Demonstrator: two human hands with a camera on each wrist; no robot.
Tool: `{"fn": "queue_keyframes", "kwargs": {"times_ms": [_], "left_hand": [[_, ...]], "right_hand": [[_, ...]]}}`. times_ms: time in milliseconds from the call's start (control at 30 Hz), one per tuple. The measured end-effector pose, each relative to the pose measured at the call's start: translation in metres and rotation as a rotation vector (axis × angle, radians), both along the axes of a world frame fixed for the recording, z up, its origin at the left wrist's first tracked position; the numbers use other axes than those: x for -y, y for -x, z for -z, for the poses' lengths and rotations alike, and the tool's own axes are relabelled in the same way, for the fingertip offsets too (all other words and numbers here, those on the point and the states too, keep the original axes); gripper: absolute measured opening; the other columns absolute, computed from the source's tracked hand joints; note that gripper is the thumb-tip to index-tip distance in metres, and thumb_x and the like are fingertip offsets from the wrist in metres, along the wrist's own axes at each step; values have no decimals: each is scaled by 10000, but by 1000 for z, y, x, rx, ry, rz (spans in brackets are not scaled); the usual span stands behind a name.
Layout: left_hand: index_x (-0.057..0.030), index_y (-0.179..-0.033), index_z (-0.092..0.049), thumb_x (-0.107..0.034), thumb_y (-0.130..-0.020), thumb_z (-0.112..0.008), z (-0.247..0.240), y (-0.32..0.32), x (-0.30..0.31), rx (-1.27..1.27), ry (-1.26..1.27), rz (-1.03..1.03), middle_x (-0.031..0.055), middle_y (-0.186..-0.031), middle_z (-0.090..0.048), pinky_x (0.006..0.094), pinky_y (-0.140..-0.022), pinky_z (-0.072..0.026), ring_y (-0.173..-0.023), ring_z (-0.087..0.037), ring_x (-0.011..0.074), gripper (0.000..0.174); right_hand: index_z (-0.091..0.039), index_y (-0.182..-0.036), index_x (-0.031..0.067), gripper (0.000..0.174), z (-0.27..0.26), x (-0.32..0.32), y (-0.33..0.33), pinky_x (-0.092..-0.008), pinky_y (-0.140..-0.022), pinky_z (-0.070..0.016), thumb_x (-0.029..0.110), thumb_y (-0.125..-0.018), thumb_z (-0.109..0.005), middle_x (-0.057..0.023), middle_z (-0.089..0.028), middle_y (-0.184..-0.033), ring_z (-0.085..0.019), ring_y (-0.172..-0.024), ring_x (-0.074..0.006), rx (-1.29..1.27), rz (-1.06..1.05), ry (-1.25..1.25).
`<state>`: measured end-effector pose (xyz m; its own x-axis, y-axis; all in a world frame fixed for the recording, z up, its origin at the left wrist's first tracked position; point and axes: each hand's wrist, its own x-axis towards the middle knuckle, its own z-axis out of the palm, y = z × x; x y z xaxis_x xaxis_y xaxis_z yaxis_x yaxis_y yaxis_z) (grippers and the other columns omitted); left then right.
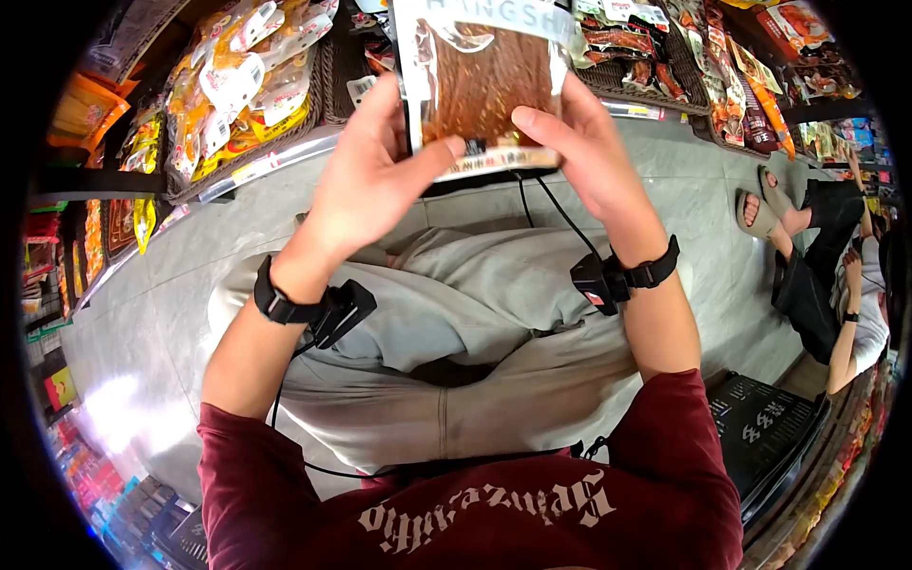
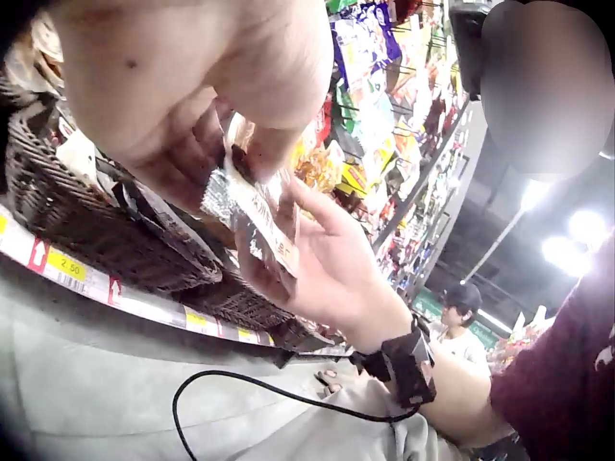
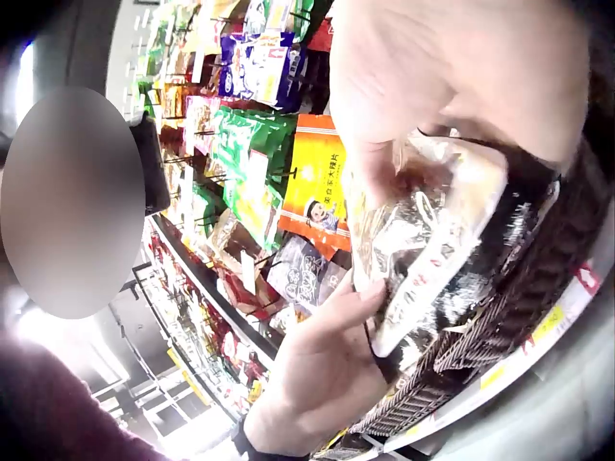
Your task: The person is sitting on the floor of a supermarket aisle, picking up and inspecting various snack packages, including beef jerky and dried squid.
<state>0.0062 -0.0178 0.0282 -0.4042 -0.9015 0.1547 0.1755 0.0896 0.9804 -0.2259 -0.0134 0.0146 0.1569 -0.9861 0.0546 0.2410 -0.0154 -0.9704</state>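
A clear packet (image 1: 494, 90) of reddish-brown food is held up in front of the crouching person, above the floor and at the edge of the shelf baskets. The left hand (image 1: 366, 185) grips its lower left, thumb laid across the front near the bottom edge. The right hand (image 1: 603, 152) grips the right edge, its thumb pressing on the front. Both grips are closed on the packet, which tilts a little, its printed band along the bottom.

Just past the hands, on the left, stands a wicker basket (image 2: 106, 221) with price tags (image 2: 67, 267) along the shelf edge below. Beyond that, in the right wrist view, an orange pack (image 3: 315, 182) hangs beside green packs (image 3: 252, 158).

Each wrist wears a black strapped device, one on the left (image 1: 344, 312), one on the right (image 1: 598, 285). Below the arms are pale trousers (image 1: 437, 313) and a maroon shirt (image 1: 475, 518) with white lettering. Off to the right, another person in sandals (image 1: 757, 214) is on the grey tiles (image 1: 693, 199), near a black crate (image 1: 760, 418).
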Motion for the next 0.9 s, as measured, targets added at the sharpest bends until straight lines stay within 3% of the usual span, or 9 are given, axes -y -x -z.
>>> {"fn": "queue_keyframes", "kwargs": {"times_ms": [33,133,167,200,300,500,767,900], "left_hand": [[10,-1448,-476,99,-949,-682,3,3,-4,3,35,16,91,-1306,-659,336,-1065,-511,-1207,-624,148,547],[2,-1459,-475,-2,-954,-722,23,5,-9,170,101,65,125,-1287,-664,357,-1030,-529,-1198,-638,176,562],[-1,-1427,-501,-88,-968,-732,31,9,-12,196,104,-3,168,-1226,-699,378,-972,-551,-1147,-691,224,521],[-1,-1427,-501,-88,-968,-732,32,8,-12,199,92,-7,168,-1226,-699,378,-972,-551,-1147,-691,224,521],[-11,-1350,-552,-230,-997,-715,33,9,-10,412,76,-75,210,-1107,-742,413,-905,-557,-1027,-735,343,445],[-12,-1294,-596,-252,-989,-734,33,10,-4,367,69,-107,201,-1128,-736,416,-918,-552,-1039,-727,342,412],[-30,-1328,-611,-257,-986,-729,35,9,0,345,96,-54,187,-1134,-743,417,-929,-548,-1048,-727,328,427],[-8,-1322,-616,-235,-981,-737,37,6,-3,289,118,-65,163,-1110,-752,384,-927,-550,-1019,-725,251,428]], "right_hand": [[-632,-1358,26,431,-5,-4,0,-308,-929,-568,110,-962,-778,-45,-735,-1219,-693,-1063,-121,-25,4,-57],[-699,-1294,14,386,-9,-11,-4,-310,-902,-578,128,-942,-809,-46,-760,-1182,-710,-1020,-126,-172,-7,-103],[-716,-1270,9,359,-3,-10,-6,-311,-896,-578,133,-945,-805,-50,-764,-1175,-709,-1015,-124,-155,-23,-114],[-716,-1270,9,359,2,-9,-7,-311,-896,-578,133,-945,-805,-50,-764,-1175,-709,-1015,-124,-152,-28,-125],[-713,-1272,7,339,11,-6,-12,-309,-895,-571,128,-963,-780,-40,-766,-1160,-705,-1018,-120,-118,-29,-217],[-717,-1261,9,305,15,-3,-13,-305,-894,-570,112,-977,-763,-37,-767,-1158,-703,-1013,-119,-114,-11,-215],[-720,-1258,15,318,13,-4,-13,-309,-902,-565,134,-971,-786,-38,-768,-1162,-703,-1017,-119,-122,-1,-159],[-725,-1251,20,313,15,-9,-17,-307,-897,-565,136,-968,-789,-40,-770,-1159,-703,-1011,-116,-122,13,-170]]}}
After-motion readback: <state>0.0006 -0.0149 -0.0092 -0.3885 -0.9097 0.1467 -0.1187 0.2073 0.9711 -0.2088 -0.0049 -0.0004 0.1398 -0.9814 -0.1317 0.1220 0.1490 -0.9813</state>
